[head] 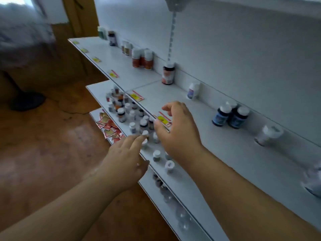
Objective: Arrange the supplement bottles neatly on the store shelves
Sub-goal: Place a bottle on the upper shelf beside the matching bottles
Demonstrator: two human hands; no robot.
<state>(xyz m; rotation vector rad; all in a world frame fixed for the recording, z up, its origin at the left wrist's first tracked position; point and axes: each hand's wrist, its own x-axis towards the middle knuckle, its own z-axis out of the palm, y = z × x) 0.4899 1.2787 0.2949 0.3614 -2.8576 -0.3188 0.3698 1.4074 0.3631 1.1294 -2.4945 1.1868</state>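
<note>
While both hover, left hand (124, 160) flat, right hand (175, 131) loosely curled, nothing held.

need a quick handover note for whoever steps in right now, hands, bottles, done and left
Left hand: open, fingers reaching toward the loose small bottles on the lower shelf; holds nothing.
Right hand: loosely curled above the upper shelf's front edge, holds nothing.
Done: a few bottles stand along the upper shelf's back wall, including the two blue bottles and the orange-labelled bottles.
Left: most small bottles are crowded and unsorted on the lower shelf. One white bottle on the upper shelf seems tipped; blur makes it uncertain.
</note>
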